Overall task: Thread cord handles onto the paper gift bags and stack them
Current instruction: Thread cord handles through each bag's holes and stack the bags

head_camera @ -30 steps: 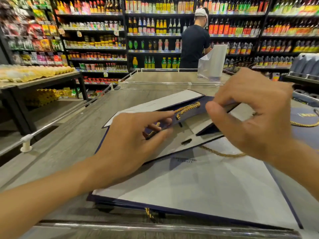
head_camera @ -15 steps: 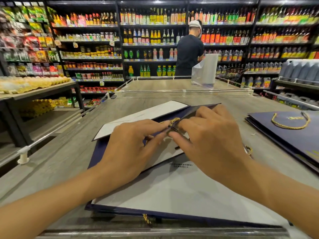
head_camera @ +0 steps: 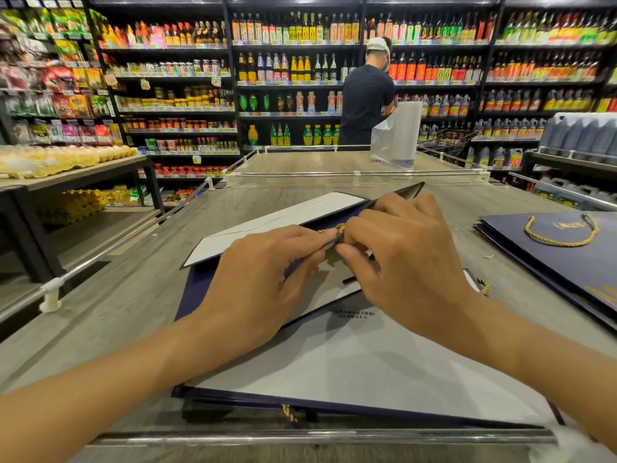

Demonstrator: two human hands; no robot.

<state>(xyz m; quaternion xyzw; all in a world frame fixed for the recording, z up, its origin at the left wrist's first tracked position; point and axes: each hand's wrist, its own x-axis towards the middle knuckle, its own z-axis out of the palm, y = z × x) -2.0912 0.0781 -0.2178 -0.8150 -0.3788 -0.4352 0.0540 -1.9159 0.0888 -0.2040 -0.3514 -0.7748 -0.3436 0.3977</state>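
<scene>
The gold cord (head_camera: pixel 335 227) meets the folded rim of the flat gift bag (head_camera: pixel 350 369), centre of the counter (head_camera: pixel 133 295). The grip of the left hand (head_camera: pixel 260 282) pinches the rim; that of the right hand (head_camera: pixel 407 262) pinches the cord. Threading appears unfinished; finished bags (head_camera: pixel 551 262) lie stacked at right.

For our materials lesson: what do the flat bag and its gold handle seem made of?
Gift bag: stiff paper or card, matte grey-white inside, navy outside, creased sharply. Cord: twisted gold strands, likely textile, slightly shiny; fibre unclear.

Between fingers (head_camera: pixel 314 234), cord (head_camera: pixel 335 227) tip (probably) hidden.
</scene>
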